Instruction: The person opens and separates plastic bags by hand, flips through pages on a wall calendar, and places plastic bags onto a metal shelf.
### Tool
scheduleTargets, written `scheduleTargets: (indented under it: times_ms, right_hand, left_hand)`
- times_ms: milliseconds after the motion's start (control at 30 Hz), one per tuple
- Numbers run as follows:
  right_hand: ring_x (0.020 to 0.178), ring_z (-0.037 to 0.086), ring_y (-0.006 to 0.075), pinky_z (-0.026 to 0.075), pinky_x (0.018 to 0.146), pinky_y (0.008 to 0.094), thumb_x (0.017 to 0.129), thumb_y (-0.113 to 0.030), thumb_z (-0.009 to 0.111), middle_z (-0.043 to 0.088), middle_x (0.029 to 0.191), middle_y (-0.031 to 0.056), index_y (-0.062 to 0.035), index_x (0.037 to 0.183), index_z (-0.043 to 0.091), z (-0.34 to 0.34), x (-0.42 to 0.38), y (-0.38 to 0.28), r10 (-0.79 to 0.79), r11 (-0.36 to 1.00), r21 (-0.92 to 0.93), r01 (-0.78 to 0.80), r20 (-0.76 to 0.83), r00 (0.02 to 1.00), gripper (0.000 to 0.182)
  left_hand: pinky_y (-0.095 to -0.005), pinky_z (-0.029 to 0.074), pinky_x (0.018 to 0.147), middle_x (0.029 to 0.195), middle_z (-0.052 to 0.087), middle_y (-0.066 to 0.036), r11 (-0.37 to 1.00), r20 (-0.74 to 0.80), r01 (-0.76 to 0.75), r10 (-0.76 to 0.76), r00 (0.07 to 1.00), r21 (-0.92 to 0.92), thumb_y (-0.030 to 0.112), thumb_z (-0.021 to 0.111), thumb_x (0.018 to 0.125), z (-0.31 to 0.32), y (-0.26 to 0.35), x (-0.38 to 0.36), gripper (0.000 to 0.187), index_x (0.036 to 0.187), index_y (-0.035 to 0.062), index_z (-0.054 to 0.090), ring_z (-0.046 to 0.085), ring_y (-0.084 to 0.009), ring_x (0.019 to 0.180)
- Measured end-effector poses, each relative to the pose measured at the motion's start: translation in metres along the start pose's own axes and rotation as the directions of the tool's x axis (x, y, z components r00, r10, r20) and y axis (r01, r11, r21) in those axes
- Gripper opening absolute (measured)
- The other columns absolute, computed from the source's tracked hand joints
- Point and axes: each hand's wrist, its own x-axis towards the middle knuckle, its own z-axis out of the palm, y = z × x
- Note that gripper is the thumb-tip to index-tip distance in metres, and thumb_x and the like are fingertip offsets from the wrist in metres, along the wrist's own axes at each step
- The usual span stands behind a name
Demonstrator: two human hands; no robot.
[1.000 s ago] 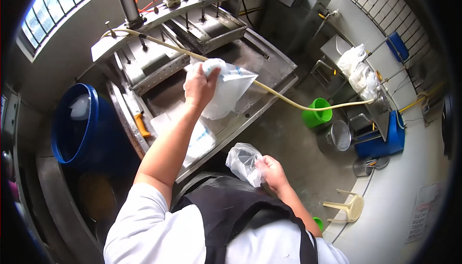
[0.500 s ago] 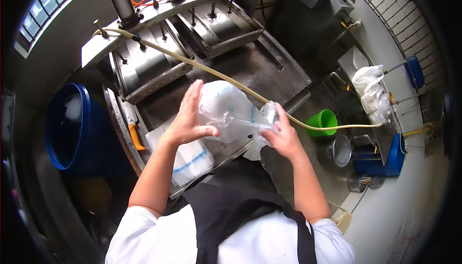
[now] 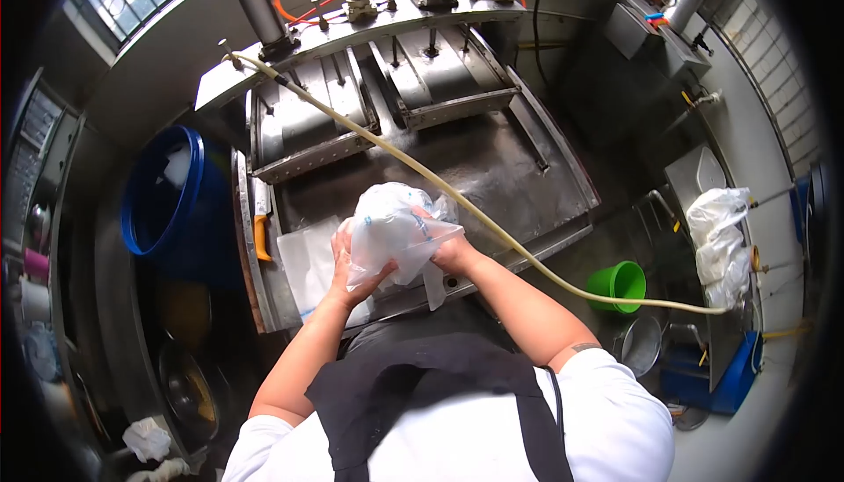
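Observation:
Between my hands is a filled, translucent plastic bag with blue print, rounded at its far end. My left hand is closed against the bag's left side, thumb on the near side. My right hand grips its right side, its fingers partly behind the loose plastic. A flap of film hangs down at the near side. What fills the bag is white and cannot be made out. Flat plastic bags lie on the metal table just left of my left hand.
A beige hose crosses above the table. Two metal press plates stand at its far side. An orange-handled knife is at the left edge. Blue barrel left; green bucket and white bags right.
My right hand has moved left and in closer to the bag, and my left hand has come lower around its side. The bag's loose end has folded over. The camera view has shifted.

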Motion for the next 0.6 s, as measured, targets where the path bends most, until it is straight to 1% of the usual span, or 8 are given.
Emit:
scheduleTargets:
  times_ms: [167,233,367,433,467,500,533,600]
  right_hand:
    - [0.153,0.04,0.0334,0.032,0.126,0.0405,0.099,-0.033,0.066,0.041,0.166,0.0195,-0.0103,0.165,0.033,-0.003,0.017,0.027,-0.13,0.986,-0.1,0.133,0.04,0.991,0.078]
    - [0.151,0.044,0.0344,0.035,0.124,0.041,0.098,-0.035,0.068,0.043,0.165,0.0213,-0.0121,0.167,0.027,-0.013,0.007,0.007,0.006,0.999,-0.05,-0.001,0.085,0.996,0.083]
    - [0.143,0.053,0.037,0.042,0.118,0.0423,0.096,-0.037,0.074,0.049,0.158,0.0262,-0.0137,0.17,0.011,-0.046,-0.025,-0.031,0.173,0.984,-0.051,-0.168,0.125,0.977,0.101]
    - [0.134,0.061,0.0311,0.046,0.112,0.0387,0.096,-0.03,0.075,0.059,0.147,0.0242,-0.0099,0.167,0.026,-0.061,-0.047,-0.035,0.005,0.978,-0.206,-0.013,-0.039,0.999,0.088]
    - [0.122,0.065,0.0254,0.05,0.106,0.0365,0.096,-0.025,0.074,0.065,0.135,0.0195,-0.0078,0.161,0.037,-0.071,-0.058,-0.036,0.038,0.994,-0.105,-0.04,-0.014,0.999,0.077]
    - [0.109,0.068,0.0196,0.053,0.099,0.0343,0.096,-0.02,0.073,0.07,0.124,0.0147,-0.0056,0.155,0.047,-0.081,-0.068,-0.041,0.071,0.997,-0.005,-0.071,0.014,0.997,0.066]
    - [0.09,0.063,0.0088,0.054,0.083,0.0289,0.096,-0.011,0.07,0.069,0.102,0.0043,-0.0033,0.136,0.063,-0.095,-0.077,-0.066,0.284,0.956,0.047,-0.291,0.119,0.951,0.041]
    - [0.082,0.061,0.0068,0.052,0.075,0.0279,0.097,-0.009,0.066,0.067,0.092,0.0006,-0.003,0.127,0.066,-0.112,-0.083,-0.113,0.313,0.936,0.044,-0.349,0.348,0.883,0.03]
  left_hand:
    - [-0.054,0.027,0.125,0.164,0.03,-0.024,0.993,-0.11,0.094,-0.087,0.99,0.067,0.046,0.093,0.07,0.001,0.002,-0.01,0.113,0.16,0.0103,0.035,0.028,-0.044,0.152]
    - [-0.0516,0.024,0.128,0.169,0.024,-0.025,0.903,0.037,0.241,-0.245,0.969,-0.356,0.047,0.093,0.07,-0.005,0.011,-0.011,0.116,0.161,0.0088,0.034,0.024,-0.0432,0.156]
    - [-0.0503,0.026,0.127,0.17,0.025,-0.024,0.979,-0.035,0.164,-0.17,0.985,-0.123,0.05,0.092,0.074,-0.024,0.015,-0.024,0.116,0.162,0.0044,0.033,0.028,-0.0413,0.155]
    - [-0.0491,0.031,0.124,0.167,0.031,-0.024,0.957,-0.083,0.16,-0.184,0.979,-0.242,0.051,0.091,0.075,-0.042,0.02,-0.041,0.115,0.162,0.0034,0.033,0.035,-0.0395,0.152]
    - [-0.0478,0.036,0.121,0.164,0.036,-0.024,0.923,-0.118,0.143,-0.197,0.973,-0.358,0.053,0.09,0.077,-0.049,0.022,-0.049,0.114,0.162,0.0023,0.033,0.042,-0.0376,0.148]
    - [-0.0399,0.047,0.108,0.146,0.056,-0.018,0.909,-0.154,0.166,-0.241,0.958,-0.383,0.046,0.084,0.089,-0.054,0.02,-0.057,0.089,0.155,0.001,0.044,0.059,-0.0277,0.129]
    - [-0.0399,0.047,0.108,0.146,0.056,-0.018,0.907,-0.164,0.167,-0.245,0.955,-0.386,0.046,0.084,0.089,-0.064,0.02,-0.062,0.089,0.155,0.001,0.044,0.059,-0.0277,0.129]
    - [-0.0382,0.051,0.105,0.129,0.065,-0.015,0.54,0.336,0.524,-0.412,0.847,-0.658,0.039,0.076,0.098,-0.095,0.03,-0.071,0.063,0.141,-0.0026,0.056,0.066,-0.0217,0.115]
